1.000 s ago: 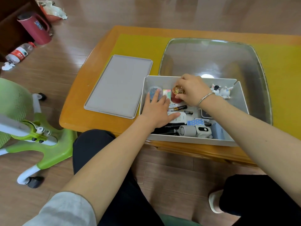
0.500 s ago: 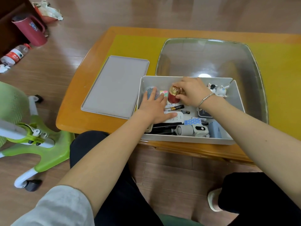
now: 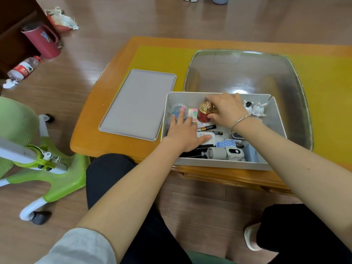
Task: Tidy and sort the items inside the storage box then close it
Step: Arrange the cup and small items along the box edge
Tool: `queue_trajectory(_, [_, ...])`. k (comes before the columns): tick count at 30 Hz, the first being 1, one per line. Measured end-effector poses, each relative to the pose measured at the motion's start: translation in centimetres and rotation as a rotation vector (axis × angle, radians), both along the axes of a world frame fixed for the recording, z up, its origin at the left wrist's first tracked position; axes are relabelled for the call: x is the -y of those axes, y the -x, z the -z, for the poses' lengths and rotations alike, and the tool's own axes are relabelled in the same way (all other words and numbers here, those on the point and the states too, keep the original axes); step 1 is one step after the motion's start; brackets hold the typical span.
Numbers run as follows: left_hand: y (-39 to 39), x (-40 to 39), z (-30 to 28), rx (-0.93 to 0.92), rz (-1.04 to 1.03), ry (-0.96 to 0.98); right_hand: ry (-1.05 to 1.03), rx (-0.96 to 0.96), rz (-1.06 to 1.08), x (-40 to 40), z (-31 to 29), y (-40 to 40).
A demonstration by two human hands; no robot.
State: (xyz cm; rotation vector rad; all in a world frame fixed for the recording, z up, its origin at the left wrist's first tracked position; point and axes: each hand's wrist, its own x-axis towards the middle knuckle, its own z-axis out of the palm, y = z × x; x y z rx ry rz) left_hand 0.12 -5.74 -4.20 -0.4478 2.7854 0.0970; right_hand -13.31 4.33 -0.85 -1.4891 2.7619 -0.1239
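My right hand (image 3: 226, 111) reaches into the far half of the storage box (image 3: 274, 119), palm down, fingers and thumb curled round the red jar with the gold lid (image 3: 204, 113); a bracelet sits at the wrist. The jar stands upright, near the box's far wall, left of centre. My left hand (image 3: 183, 132) lies flat in the box's left half, fingers straight and relaxed, holding nothing: fingertips (image 3: 181, 113) rest on the round clear tub of coloured clips (image 3: 178, 109) in the box's far left corner, thumb on the white device (image 3: 209, 139) nearer the front wall. Both forearms run in over the box's front wall.

The box itself sits open at the near edge of the wooden table (image 3: 118, 73); its grey lid (image 3: 138, 103) lies flat just left of the box. Inside the box: batteries (image 3: 208, 127) just in front of the jar, two small figurines (image 3: 254, 108) in the far right corner, a grey handheld device (image 3: 224, 153) along the front wall.

Compared with half a second ago, the right hand has shifted its grip from the jar's right side to over its top and side, and the left fingers have crept farther onto the clip tub; the jar stays in the same spot.
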Motion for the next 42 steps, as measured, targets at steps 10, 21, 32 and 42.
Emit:
queue_trajectory(10, [-0.8, 0.4, -0.7, 0.011, 0.012, -0.021, 0.093, 0.131, -0.024, -4.0, -1.9, -0.5])
queue_trajectory(21, [-3.1, 0.1, -2.6, -0.115, 0.107, -0.134, -0.193, 0.56, -0.095, -7.4, -1.4, -1.9])
queue_trajectory(32, [-1.9, 0.1, -1.9, -0.005, 0.128, -0.153, -0.338, 0.466, -0.172, -7.6, 0.1, -2.9])
queue_trajectory(42, [-0.7, 0.7, -1.8, 0.011, 0.14, -0.12, -0.106, 0.559, 0.004, -8.7, -0.6, -1.9])
